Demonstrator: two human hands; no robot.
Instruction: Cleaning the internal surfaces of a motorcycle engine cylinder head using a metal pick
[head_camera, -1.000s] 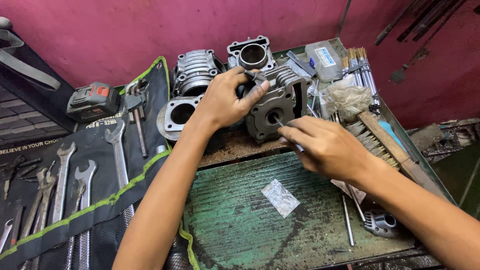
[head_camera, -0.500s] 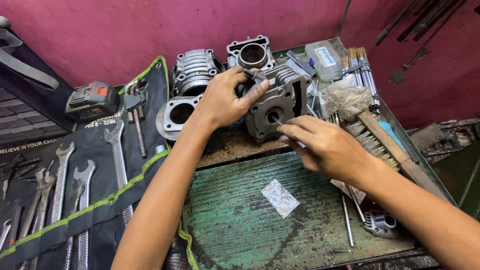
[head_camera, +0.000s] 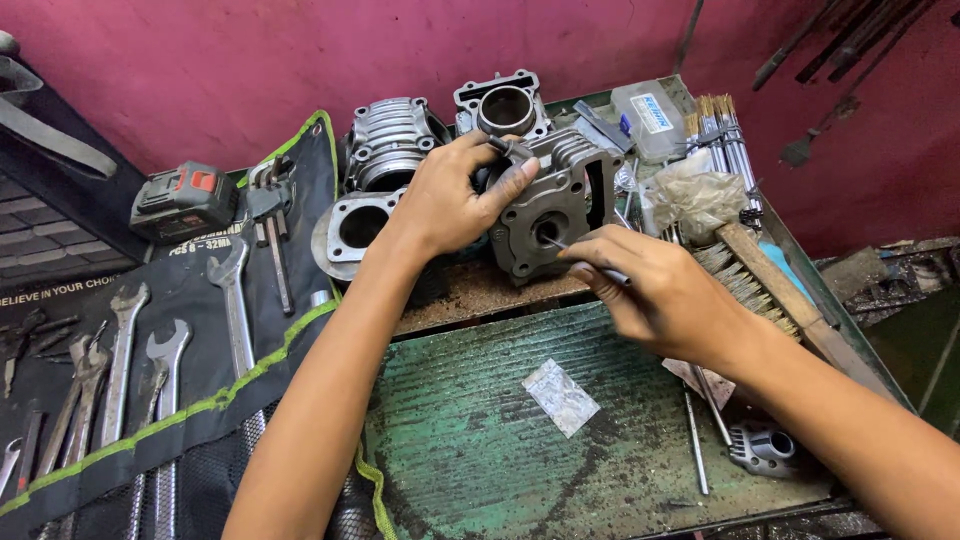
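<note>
Grey metal engine part (head_camera: 555, 205) stood gripped upright by the left hand (head_camera: 450, 195), while the right hand (head_camera: 650, 290) pinched a thin tool (head_camera: 555, 243) at its centre hole, the work seemingly unfinished.

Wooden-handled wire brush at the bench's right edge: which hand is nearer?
Right. The right hand sits just left of the wooden-handled wire brush; the left hand is farther left, gripping the grey finned metal engine part.

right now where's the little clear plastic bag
In the head view the clear plastic bag lies flat on the green bench top, centre, just below the right hand and left of a thin metal rod.
</note>
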